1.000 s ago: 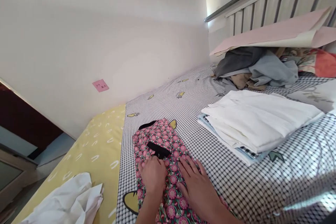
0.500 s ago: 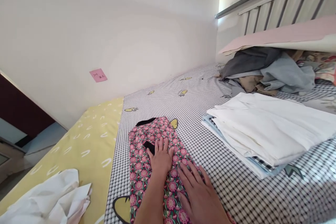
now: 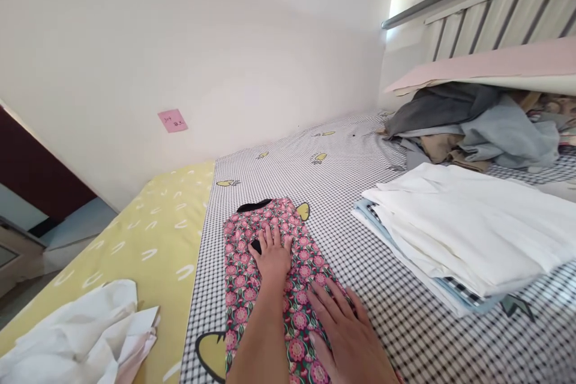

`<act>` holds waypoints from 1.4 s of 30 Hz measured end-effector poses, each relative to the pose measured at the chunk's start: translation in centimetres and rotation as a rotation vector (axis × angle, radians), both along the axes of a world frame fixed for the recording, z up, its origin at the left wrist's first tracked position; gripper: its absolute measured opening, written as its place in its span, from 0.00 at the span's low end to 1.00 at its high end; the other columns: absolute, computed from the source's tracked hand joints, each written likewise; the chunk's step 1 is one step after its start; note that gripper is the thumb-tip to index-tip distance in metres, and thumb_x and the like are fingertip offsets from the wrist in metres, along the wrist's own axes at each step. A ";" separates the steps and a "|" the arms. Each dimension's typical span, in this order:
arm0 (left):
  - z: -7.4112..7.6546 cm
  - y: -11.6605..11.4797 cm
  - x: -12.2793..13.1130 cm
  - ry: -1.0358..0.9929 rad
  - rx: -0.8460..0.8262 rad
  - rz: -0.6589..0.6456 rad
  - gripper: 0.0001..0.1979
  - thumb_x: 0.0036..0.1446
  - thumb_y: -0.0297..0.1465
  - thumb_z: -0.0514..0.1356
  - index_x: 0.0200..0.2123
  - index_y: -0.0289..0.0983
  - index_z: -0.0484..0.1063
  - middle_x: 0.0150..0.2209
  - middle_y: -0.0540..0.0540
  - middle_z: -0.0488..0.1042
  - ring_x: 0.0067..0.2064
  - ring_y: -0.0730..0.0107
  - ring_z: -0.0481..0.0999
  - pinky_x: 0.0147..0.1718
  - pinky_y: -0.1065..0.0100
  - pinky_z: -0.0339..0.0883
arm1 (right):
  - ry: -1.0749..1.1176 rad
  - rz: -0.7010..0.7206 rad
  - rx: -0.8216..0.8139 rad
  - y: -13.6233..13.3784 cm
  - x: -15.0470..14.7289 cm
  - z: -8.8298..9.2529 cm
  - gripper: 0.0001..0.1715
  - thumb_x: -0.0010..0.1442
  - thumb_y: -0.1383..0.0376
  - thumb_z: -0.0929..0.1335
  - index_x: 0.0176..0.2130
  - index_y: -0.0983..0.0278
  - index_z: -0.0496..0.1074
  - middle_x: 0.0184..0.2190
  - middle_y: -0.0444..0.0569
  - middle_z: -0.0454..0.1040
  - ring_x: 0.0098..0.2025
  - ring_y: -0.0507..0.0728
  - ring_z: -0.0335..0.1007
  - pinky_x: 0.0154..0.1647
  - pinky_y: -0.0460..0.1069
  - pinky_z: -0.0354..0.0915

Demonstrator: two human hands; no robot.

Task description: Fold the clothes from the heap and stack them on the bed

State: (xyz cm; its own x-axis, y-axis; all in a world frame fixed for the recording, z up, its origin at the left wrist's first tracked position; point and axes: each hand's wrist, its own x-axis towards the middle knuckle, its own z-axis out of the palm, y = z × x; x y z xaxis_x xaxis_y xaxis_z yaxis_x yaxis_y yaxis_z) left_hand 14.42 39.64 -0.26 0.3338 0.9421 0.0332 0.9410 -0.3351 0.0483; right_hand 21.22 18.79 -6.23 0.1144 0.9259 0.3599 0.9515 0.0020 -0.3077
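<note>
A pink floral garment with a dark collar lies folded into a long, narrow shape on the checked bedsheet. My left hand rests flat on its upper part, fingers spread, partly covering a small black piece of the garment. Lower down, my right hand is laid along the garment's right side with its fingers stretched out. Neither hand grips anything. My left forearm and right hand hide much of the garment's lower part, which runs out of the picture.
To the right sits a stack of folded white clothes, with blue and checked cloth beneath. Behind it are crumpled grey and brown clothes. A white crumpled cloth lies on the yellow sheet at left. A wall borders the bed.
My left hand has shifted slightly left on the garment and covers more of the black piece. My right hand stays nearly in place. The camera view has turned a little.
</note>
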 end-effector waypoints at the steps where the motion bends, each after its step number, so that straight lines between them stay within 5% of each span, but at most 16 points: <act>1: -0.2 -0.6 -0.2 -0.004 0.046 0.000 0.33 0.71 0.47 0.37 0.74 0.44 0.48 0.77 0.41 0.44 0.77 0.45 0.44 0.69 0.28 0.39 | 0.001 -0.005 -0.019 0.0 -0.1 0.3 0.33 0.72 0.51 0.60 0.72 0.50 0.59 0.72 0.43 0.60 0.72 0.68 0.58 0.70 0.69 0.53; 9: -1.2 -7.4 -3.7 -0.053 0.176 -0.055 0.30 0.72 0.43 0.42 0.72 0.42 0.56 0.75 0.42 0.53 0.76 0.46 0.52 0.72 0.37 0.44 | 0.016 -0.046 -0.073 0.0 -0.8 2.8 0.30 0.72 0.53 0.60 0.69 0.56 0.67 0.70 0.49 0.65 0.72 0.68 0.57 0.71 0.71 0.50; 24: -2.6 -20.2 -10.0 -0.188 0.099 -0.062 0.27 0.72 0.42 0.45 0.71 0.46 0.58 0.75 0.46 0.55 0.76 0.52 0.51 0.73 0.38 0.45 | -0.084 -0.044 -0.018 -1.4 -1.5 3.7 0.30 0.73 0.60 0.58 0.70 0.53 0.63 0.70 0.48 0.66 0.73 0.66 0.56 0.70 0.69 0.52; 27: -3.3 -23.0 -11.6 -0.241 0.093 -0.114 0.27 0.71 0.39 0.47 0.72 0.47 0.56 0.75 0.47 0.53 0.76 0.53 0.51 0.73 0.38 0.45 | -0.110 -0.046 0.051 -3.7 -2.2 2.7 0.31 0.72 0.62 0.59 0.71 0.51 0.62 0.69 0.47 0.67 0.72 0.67 0.58 0.70 0.69 0.52; 32: -6.6 -30.2 -15.9 -0.372 0.066 -0.231 0.34 0.66 0.33 0.56 0.73 0.50 0.52 0.76 0.48 0.49 0.77 0.50 0.47 0.73 0.35 0.44 | -0.175 0.083 0.167 -10.8 -3.1 -0.8 0.37 0.69 0.68 0.63 0.73 0.49 0.58 0.73 0.44 0.61 0.74 0.67 0.53 0.73 0.68 0.46; 34: -7.8 -33.2 -17.8 -0.458 -0.089 -0.259 0.28 0.64 0.31 0.58 0.67 0.52 0.66 0.74 0.49 0.59 0.75 0.50 0.54 0.73 0.36 0.46 | -0.158 0.146 0.142 -14.1 -3.0 -2.3 0.38 0.67 0.69 0.64 0.72 0.48 0.59 0.74 0.44 0.58 0.75 0.68 0.51 0.73 0.69 0.47; 36: -8.6 -35.5 -19.5 -0.578 -0.277 -0.266 0.17 0.62 0.31 0.60 0.51 0.52 0.82 0.64 0.49 0.75 0.71 0.50 0.64 0.73 0.36 0.46 | -0.047 0.223 0.049 -17.3 -2.6 -3.7 0.32 0.67 0.67 0.64 0.66 0.46 0.69 0.72 0.43 0.62 0.74 0.68 0.54 0.71 0.70 0.52; 39: -9.1 -37.0 -21.8 -0.960 -0.440 -0.037 0.11 0.62 0.39 0.61 0.37 0.47 0.85 0.46 0.43 0.86 0.57 0.48 0.78 0.68 0.40 0.58 | 0.381 0.284 -0.132 -20.9 -1.3 -5.0 0.18 0.68 0.60 0.64 0.46 0.50 0.84 0.60 0.47 0.78 0.67 0.68 0.67 0.65 0.67 0.64; 42: -9.2 -36.4 -23.9 -1.482 -0.375 0.517 0.24 0.53 0.53 0.66 0.42 0.41 0.83 0.38 0.40 0.85 0.41 0.54 0.82 0.48 0.53 0.75 | 0.936 0.016 -0.151 -22.6 0.8 -5.1 0.23 0.66 0.47 0.65 0.45 0.57 0.84 0.44 0.54 0.85 0.48 0.66 0.81 0.53 0.61 0.74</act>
